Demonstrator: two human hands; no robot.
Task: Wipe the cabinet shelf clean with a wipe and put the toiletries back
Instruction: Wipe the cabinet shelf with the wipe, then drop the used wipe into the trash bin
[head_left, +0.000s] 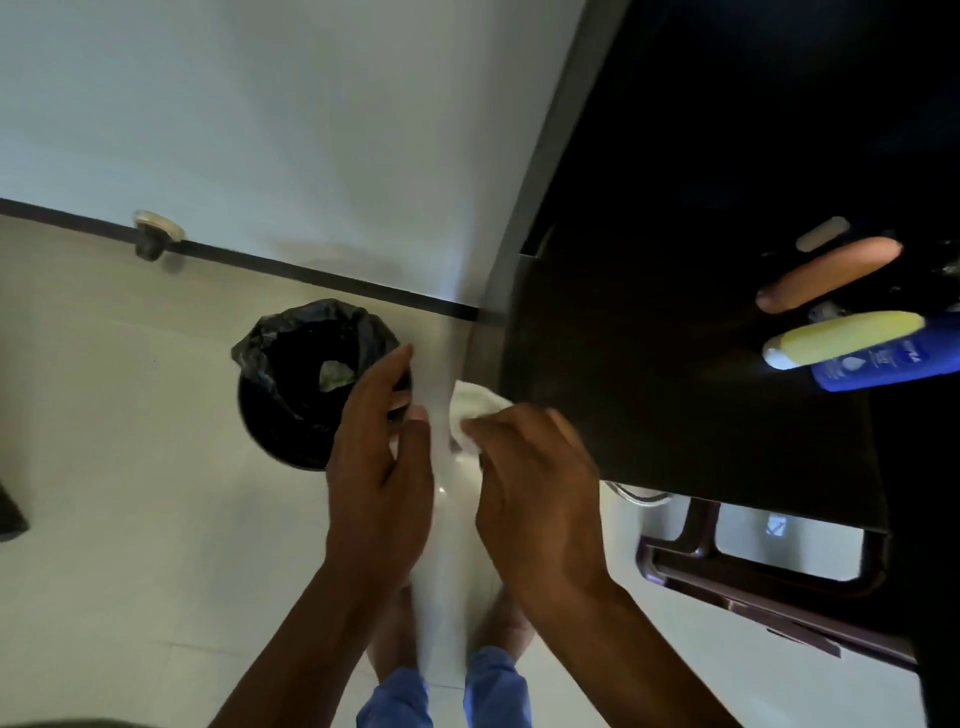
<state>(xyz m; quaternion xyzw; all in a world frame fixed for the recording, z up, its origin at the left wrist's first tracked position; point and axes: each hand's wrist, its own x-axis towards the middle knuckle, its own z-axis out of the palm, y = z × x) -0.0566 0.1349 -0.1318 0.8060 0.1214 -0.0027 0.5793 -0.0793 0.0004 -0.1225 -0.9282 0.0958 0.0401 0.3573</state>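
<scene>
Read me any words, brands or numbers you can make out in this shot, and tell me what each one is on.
"NIVEA", white letters on the blue bottle lying on the dark shelf.
Smaller white print and a drop symbol beside the brand on the same bottle: too small to read.
Yellow tube and orange tube: no legible text.
Marking on the floor below the shelf: blurred, unreadable.

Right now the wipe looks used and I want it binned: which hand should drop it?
Right hand: it already pinches the wipe. The left hand is empty, over the bin.
</scene>
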